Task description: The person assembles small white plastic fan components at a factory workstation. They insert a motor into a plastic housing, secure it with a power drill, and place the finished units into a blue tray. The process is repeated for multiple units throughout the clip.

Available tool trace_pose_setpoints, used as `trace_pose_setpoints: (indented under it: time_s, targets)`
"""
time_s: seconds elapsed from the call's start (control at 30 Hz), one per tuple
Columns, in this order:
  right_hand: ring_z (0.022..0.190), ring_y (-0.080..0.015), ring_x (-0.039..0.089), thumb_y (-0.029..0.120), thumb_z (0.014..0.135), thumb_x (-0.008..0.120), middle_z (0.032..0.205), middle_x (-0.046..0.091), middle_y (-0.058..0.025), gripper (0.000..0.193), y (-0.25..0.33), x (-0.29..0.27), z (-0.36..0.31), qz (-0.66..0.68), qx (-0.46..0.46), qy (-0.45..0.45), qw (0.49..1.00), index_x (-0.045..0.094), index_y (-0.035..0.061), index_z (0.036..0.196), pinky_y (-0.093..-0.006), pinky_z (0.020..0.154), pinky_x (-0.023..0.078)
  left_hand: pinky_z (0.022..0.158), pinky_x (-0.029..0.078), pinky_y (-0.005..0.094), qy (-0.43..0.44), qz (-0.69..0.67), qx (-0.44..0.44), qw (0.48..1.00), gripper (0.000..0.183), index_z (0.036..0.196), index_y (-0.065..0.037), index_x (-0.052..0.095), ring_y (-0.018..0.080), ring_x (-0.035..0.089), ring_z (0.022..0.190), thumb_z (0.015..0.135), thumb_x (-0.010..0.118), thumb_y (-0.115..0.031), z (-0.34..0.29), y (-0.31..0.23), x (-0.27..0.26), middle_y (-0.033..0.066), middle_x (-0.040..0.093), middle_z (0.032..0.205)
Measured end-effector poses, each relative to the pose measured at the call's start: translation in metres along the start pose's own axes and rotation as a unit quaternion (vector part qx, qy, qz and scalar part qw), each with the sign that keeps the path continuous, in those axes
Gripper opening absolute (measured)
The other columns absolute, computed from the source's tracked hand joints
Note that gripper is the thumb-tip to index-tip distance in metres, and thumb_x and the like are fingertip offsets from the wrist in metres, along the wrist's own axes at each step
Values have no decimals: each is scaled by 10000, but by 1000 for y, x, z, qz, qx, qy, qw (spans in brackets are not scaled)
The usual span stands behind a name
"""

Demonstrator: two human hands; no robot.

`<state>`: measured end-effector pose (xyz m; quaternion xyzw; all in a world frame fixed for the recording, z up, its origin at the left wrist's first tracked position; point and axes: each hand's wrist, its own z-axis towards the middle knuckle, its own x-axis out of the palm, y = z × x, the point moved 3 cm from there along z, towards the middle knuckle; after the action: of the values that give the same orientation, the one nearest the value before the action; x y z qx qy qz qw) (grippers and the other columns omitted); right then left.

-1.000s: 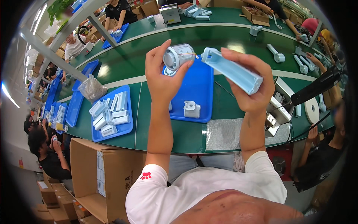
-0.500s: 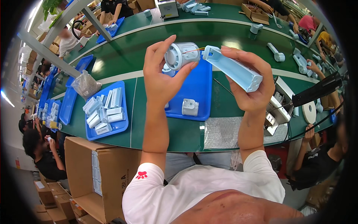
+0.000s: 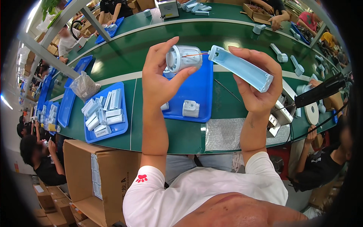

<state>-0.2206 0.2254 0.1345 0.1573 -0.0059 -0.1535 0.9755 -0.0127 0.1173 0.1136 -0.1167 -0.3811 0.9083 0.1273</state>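
Note:
Raised over the bench, my left hand grips a pale grey-blue cylindrical motor housing with a slotted round end. Thin coloured wires run from it to a long light-blue hollow handle shell. My right hand is wrapped round that shell, whose open side faces up and toward me. The two parts are apart, joined only by the wires. Below them lies a blue tray holding another pale housing and others partly hidden by my left hand and forearm.
At left, a blue tray holds several light-blue shells; a bag of small parts lies behind it. A silvery mat, a metal fixture and a black tool are at right. A cardboard box stands below. Co-workers sit around.
My right hand has moved slightly right with the handle shell, widening the gap and stretching the wires. The housing has turned a little in my left hand.

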Motion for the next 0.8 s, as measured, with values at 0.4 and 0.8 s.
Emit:
trace_pose_setpoints:
  time_s: [0.4, 0.8]
  targets:
    - [1135, -264, 719, -152, 780, 689, 1201, 736, -210, 630, 1, 14, -2, 13, 60, 47, 997, 548, -37, 1383, -357, 963, 571, 1037, 562, 354, 61, -30, 26, 997, 767, 1432, -33, 594, 224, 636, 1199, 727, 893, 18, -2, -7, 9, 106, 534, 1312]
    - [1103, -249, 735, -128, 775, 704, 1185, 752, -175, 620, 8, 16, -2, -40, 72, 55, 995, 572, -10, 1369, -345, 951, 570, 1056, 520, 351, 86, -17, 60, 994, 757, 1433, 20, 581, 226, 623, 1239, 740, 887, 16, -2, -5, 8, 143, 570, 1373]
